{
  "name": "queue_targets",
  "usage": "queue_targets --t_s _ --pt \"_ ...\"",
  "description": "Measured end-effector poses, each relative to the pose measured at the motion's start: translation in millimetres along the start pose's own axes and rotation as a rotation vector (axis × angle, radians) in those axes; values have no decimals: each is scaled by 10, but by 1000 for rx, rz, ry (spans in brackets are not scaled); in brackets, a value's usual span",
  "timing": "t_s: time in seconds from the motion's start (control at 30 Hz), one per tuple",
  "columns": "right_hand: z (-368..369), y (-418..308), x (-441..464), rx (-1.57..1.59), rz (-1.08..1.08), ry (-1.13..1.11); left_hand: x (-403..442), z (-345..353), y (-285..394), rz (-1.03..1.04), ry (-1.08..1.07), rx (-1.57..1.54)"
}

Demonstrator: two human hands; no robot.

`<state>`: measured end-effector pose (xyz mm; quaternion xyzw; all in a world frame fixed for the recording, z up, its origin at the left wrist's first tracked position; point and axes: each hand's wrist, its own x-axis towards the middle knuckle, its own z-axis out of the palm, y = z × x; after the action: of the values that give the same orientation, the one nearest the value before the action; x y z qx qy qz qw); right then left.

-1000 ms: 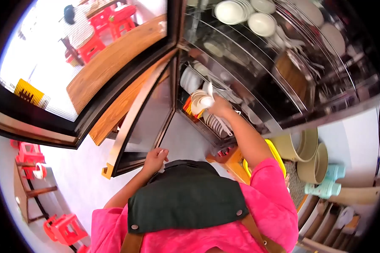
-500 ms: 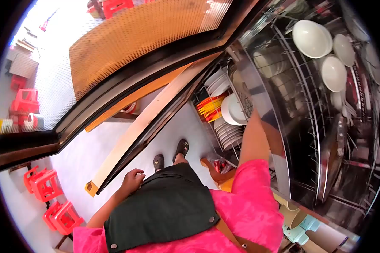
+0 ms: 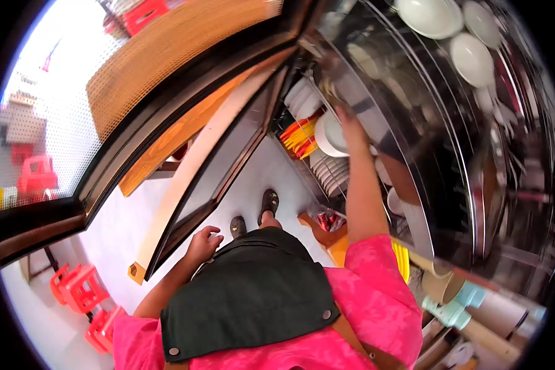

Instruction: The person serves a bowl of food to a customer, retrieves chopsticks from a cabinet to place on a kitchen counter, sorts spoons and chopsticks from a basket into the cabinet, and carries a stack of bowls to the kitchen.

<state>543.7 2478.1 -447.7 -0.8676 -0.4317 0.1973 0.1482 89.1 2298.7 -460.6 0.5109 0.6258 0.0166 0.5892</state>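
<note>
My right arm reaches into a dish cabinet with wire racks [image 3: 447, 117]. The blurred right hand [image 3: 347, 120] is by the upper rack, just above a white bowl [image 3: 331, 135]; its fingers are smeared, and I cannot make out whether it holds anything. Left of that bowl lie yellow and red utensils or dishes [image 3: 300, 136], with white plates [image 3: 330, 172] stacked on edge below and more white dishes [image 3: 302, 98] above. My left hand [image 3: 205, 243] hangs in front of the dark apron [image 3: 246, 296], fingers loosely bent and apart, holding nothing.
An open framed door panel [image 3: 191, 179] stands to the left of the cabinet. Red stools [image 3: 80, 288] are on the floor at lower left. White bowls [image 3: 428, 15] sit on the upper right rack. Pale green-capped cylinders [image 3: 453, 314] lie at lower right.
My view has shifted, and the racks appear higher. The right hand, hidden behind the metal edge before, now shows near the white bowl. My left hand stays low and free.
</note>
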Motion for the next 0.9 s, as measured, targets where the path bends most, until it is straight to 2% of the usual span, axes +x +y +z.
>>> queue_targets --t_s 0.07,0.1,0.13,0.2,0.27,0.33,0.47,0.53,0.6,0.63,0.7,0.73,0.77,0.8,0.83,0.87,0.9 --pt "-171 -297 -624 -1 -91 216 20 14 35 37 -44 35" --pt "-180 -276 -890 164 -453 456 41 27 24 85 -39 97" --pt "-243 -297 -1136 107 -691 633 69 43 -7 137 -42 167" --pt "185 45 -1740 236 -706 523 133 59 -88 247 -102 292" --pt "198 266 -2554 195 -706 424 120 95 16 340 -86 393" --pt "450 757 -3084 316 -586 320 85 114 44 451 -106 506" --pt "524 2075 -3727 106 -155 523 -21 195 72 591 -122 641" --pt "349 2606 -3829 265 138 706 -132 294 119 606 -110 658" --pt "28 2982 -3782 212 403 580 -262 426 218 579 -115 692" --pt "22 3245 -3692 222 403 583 -260 489 178 605 -121 694" --pt "75 3703 -3471 235 449 380 -314 655 169 567 -124 710" --pt "58 3877 -3364 240 439 370 -341 769 163 525 -132 715" --pt "6 3892 -3303 136 407 293 -313 868 95 563 -158 674" --pt "-80 3859 -3261 32 372 217 -205 968 -38 480 -165 682" --pt "-236 3772 -3216 -142 404 45 -455 1238 264 313 -191 630" --pt "-248 3837 -3151 -131 392 39 -684 1520 588 152 -215 574" --pt "-238 3904 -3107 -241 360 -10 -462 1656 400 520 -266 603"
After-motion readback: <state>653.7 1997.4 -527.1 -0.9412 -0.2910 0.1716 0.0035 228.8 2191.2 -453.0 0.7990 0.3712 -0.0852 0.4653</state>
